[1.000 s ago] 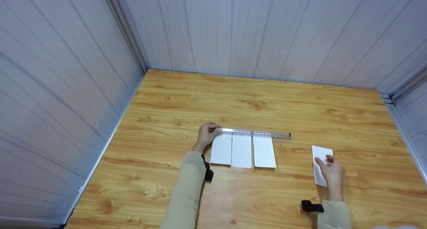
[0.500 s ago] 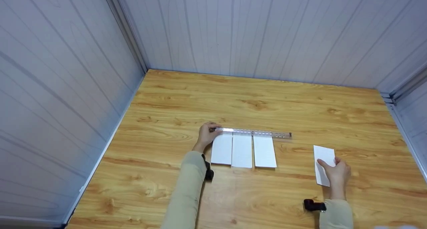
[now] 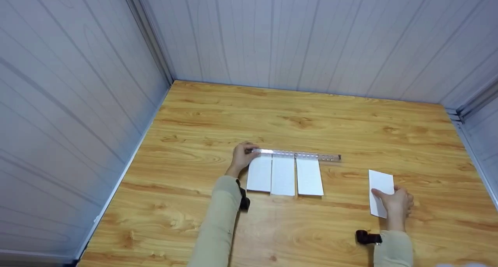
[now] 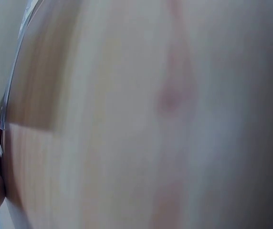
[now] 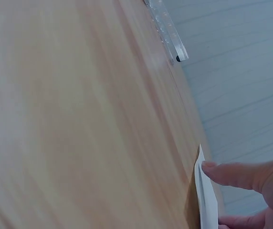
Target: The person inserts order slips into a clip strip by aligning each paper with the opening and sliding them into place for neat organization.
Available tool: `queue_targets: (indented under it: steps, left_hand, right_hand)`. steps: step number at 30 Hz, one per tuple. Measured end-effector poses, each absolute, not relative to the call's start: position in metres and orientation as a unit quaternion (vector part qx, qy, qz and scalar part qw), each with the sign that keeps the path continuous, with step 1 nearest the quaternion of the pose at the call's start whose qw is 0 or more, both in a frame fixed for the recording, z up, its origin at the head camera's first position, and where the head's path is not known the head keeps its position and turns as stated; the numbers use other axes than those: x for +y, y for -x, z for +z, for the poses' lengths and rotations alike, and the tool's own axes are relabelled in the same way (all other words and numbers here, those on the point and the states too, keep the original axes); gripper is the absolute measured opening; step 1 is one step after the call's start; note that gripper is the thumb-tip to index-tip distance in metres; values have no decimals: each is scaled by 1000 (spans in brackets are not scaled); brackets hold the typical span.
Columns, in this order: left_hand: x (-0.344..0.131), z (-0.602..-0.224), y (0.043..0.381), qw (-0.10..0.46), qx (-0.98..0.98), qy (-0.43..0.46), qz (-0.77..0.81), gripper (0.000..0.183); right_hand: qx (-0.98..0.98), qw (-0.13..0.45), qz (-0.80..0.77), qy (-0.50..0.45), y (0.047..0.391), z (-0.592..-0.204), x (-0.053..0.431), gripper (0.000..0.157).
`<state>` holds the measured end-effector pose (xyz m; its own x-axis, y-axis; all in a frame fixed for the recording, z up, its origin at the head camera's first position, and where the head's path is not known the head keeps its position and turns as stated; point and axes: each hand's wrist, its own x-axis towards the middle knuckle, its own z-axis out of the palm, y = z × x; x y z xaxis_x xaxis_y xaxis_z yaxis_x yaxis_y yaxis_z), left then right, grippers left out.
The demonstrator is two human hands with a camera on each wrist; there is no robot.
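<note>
My left hand (image 3: 241, 157) pinches the left end of a long, clear, ruler-like plastic strip (image 3: 307, 155). Below the strip, three white paper pieces lie side by side: the left one (image 3: 259, 175), the middle one (image 3: 283, 175) and the right one (image 3: 309, 177). Their top ends meet the strip; I cannot tell whether they pass under it. Off to the right, my right hand (image 3: 397, 202) holds another white paper piece (image 3: 380, 181), thumb on its face and fingers at its right edge. In the right wrist view that paper (image 5: 205, 195) looks folded or layered.
A wood-grain tabletop (image 3: 218, 115) carries everything. Pale panel walls rise behind (image 3: 288, 37), at the left (image 3: 70, 103) and at the right. A black wrist camera (image 3: 367, 237) sits by the right sleeve, another (image 3: 244, 202) by the left.
My right hand has shifted slightly right with its paper piece, and its fingers have moved from the paper's face to its right edge. The left hand, strip and three papers look the same.
</note>
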<state>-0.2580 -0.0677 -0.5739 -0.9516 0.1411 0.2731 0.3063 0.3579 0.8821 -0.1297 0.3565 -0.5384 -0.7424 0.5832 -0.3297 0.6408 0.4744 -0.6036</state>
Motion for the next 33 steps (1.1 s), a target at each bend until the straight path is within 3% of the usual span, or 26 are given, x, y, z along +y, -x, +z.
queue_targets:
  steps: [19,26,33]
  left_hand:
    - [-73,-588,265,74,-793,156,-585,19]
    - [-68,-573,258,60,-814,122,-565,16]
    - [-67,-573,259,43,-827,102,-551,16]
  right_hand:
    - [860,49,-367,-351,131,-541,360,88]
    - [867,26,-371,-332,130,-541,359,84]
    - [860,34,-390,-328,130,-540,360,92]
